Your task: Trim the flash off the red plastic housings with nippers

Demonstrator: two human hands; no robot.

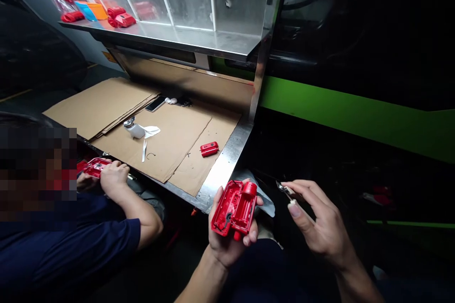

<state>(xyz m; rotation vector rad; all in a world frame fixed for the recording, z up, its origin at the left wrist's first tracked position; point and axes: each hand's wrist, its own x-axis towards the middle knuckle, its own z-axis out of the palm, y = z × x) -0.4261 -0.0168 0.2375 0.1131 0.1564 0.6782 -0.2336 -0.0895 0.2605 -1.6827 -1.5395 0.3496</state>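
Note:
My left hand [227,236] is closed around a red plastic housing [234,207], its hollow inside facing up, low in the middle of the view. My right hand [318,220] is just to its right, fingers curled, pinching a small metal cutting tool [284,190] whose tip points at the housing. A short gap separates the tool and the housing. Both hands hang below the front corner of the steel bench [222,168].
A co-worker's hands [112,176] hold another red housing [95,166] at the left. Cardboard sheets [177,137] cover the bench, with a small red part [209,149], a white bottle [134,129] and a phone [155,103]. More red parts [121,16] lie on the clear-fronted shelf above.

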